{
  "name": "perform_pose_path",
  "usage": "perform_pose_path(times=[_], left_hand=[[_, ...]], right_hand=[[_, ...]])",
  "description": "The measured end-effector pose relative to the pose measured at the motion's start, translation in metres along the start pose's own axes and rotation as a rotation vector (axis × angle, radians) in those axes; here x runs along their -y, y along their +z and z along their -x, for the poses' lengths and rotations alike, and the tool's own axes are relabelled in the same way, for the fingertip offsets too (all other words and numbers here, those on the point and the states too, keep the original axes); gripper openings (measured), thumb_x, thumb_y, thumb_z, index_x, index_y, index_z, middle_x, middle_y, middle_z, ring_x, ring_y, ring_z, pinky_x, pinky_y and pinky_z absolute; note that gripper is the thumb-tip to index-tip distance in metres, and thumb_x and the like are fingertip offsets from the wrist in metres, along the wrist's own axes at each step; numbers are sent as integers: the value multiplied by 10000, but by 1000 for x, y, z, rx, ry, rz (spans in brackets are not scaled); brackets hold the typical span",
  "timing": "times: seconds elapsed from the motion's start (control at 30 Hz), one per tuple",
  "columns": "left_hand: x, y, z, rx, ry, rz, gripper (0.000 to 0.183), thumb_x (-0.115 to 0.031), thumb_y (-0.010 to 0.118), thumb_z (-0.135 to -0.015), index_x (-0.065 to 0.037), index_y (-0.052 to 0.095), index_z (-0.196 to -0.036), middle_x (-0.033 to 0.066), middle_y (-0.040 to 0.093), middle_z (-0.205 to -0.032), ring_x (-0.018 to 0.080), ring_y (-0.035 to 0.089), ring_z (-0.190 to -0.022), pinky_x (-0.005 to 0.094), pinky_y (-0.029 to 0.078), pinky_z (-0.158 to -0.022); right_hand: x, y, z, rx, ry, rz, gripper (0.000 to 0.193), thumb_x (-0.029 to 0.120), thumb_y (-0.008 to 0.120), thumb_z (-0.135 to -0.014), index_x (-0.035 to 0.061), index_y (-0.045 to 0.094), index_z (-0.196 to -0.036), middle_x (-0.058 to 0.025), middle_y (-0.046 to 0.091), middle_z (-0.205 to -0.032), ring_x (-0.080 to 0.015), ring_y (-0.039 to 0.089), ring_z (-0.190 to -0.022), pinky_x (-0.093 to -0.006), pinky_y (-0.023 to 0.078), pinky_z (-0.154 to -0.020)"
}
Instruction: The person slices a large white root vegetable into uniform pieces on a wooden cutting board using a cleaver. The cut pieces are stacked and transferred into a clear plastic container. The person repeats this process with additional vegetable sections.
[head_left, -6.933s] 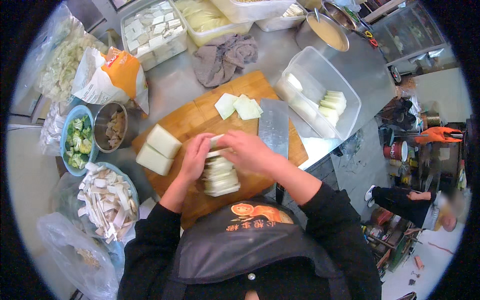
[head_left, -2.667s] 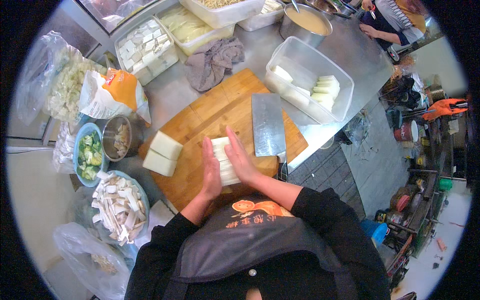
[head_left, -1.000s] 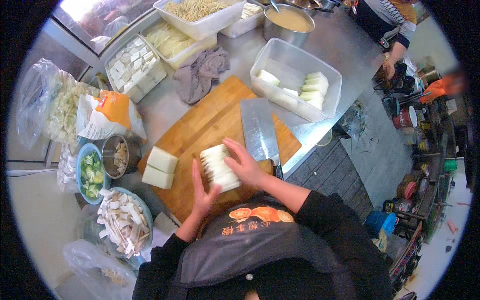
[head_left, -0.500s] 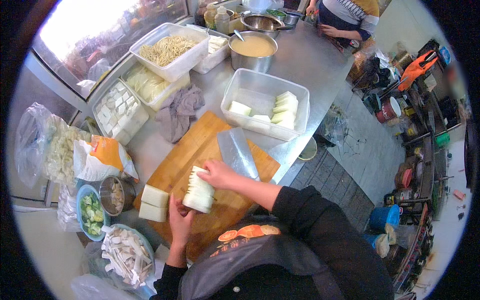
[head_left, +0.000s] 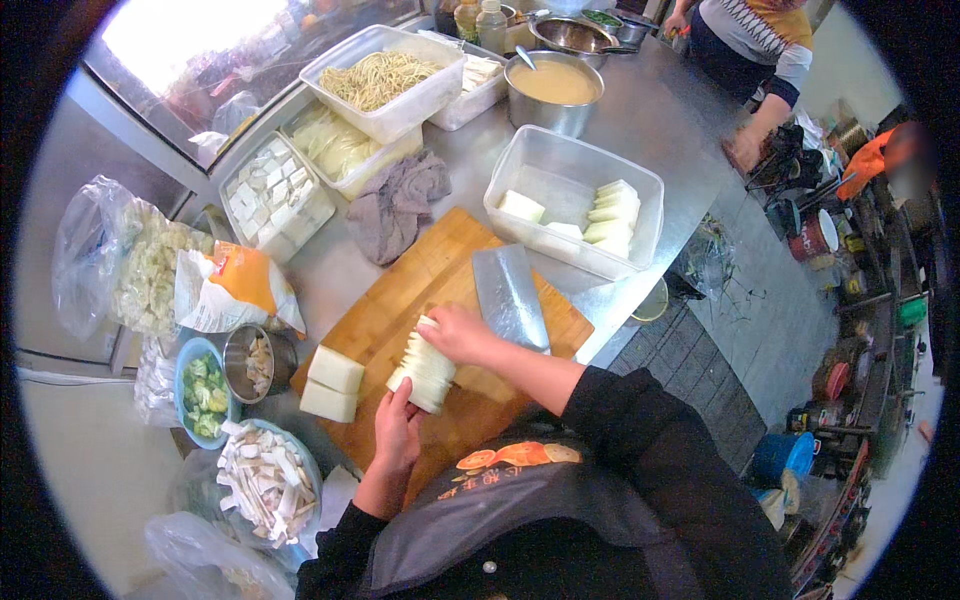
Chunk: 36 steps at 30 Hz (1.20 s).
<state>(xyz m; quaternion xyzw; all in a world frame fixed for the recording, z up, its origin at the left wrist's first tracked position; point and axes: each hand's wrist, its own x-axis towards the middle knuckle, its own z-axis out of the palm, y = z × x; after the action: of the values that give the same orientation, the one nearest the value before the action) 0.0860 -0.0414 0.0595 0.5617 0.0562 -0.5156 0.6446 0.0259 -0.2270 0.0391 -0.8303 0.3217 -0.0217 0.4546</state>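
Between my two hands, a stack of thin, pale winter melon slices (head_left: 426,368) leans in a row over the wooden cutting board (head_left: 400,283). My right hand (head_left: 460,335) is closed over its far end. At the near left end my left hand (head_left: 398,432) grips it, thumb across the slices. Left of the stack lie two uncut pale blocks (head_left: 332,384), side by side at the board's edge. A cleaver (head_left: 510,300) with a broad blade rests flat on the board to the right, untouched; its handle is hidden by my right arm.
A clear plastic tub (head_left: 575,190) holding pale cut pieces stands beyond the board. Around it are a grey cloth (head_left: 398,205), a pot of tan liquid (head_left: 554,85) and a tub of noodles (head_left: 380,82). Bowls of vegetables (head_left: 266,480) line the left. A co-worker (head_left: 750,60) stands at the far right.
My view has shifted, moving the scene rightward in the picture. My left thumb now lies over the front of the slices. The co-worker's hand has moved toward the table's right edge.
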Motion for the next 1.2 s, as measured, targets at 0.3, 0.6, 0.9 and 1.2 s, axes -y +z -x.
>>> perform_pose_path(times=[0.3, 0.6, 0.9, 1.2], left_hand=[[-7, 13, -1, -4, 66, -99, 443, -370, 490, -935, -15, 495, -1201, 88, 581, -1146, 199, 570, -1028, 352, 452, -876], [-13, 34, -11, -31, 4, 17, 401, -260, 566, -870, -19, 484, -1180, 111, 588, -1094, 242, 590, -985, 378, 490, -835], [-20, 18, -8, 56, 12, 95, 340, -186, 540, -841, 16, 514, -1113, 132, 596, -1072, 256, 607, -951, 396, 497, -825], [-10, 2, 6, 28, 22, 172, 314, -200, 565, -829, -40, 517, -1096, 76, 597, -1028, 227, 589, -933, 370, 474, -833]], right_hand=[[9, -14, 7, 52, 71, -43, 533, 461, 468, -867, -19, 576, -1072, -268, 559, -1073, -402, 508, -1046, -477, 376, -919], [-4, -4, -1, -21, 54, -67, 486, 432, 482, -869, -22, 598, -999, -267, 598, -972, -417, 565, -939, -469, 438, -834], [10, -5, 17, 88, 106, -128, 549, 485, 457, -880, -16, 565, -1079, -287, 552, -1103, -428, 534, -1034, -486, 433, -879], [25, 0, 26, 234, 131, -216, 582, 490, 473, -860, 7, 478, -1185, -309, 565, -1076, -449, 555, -995, -477, 438, -868]])
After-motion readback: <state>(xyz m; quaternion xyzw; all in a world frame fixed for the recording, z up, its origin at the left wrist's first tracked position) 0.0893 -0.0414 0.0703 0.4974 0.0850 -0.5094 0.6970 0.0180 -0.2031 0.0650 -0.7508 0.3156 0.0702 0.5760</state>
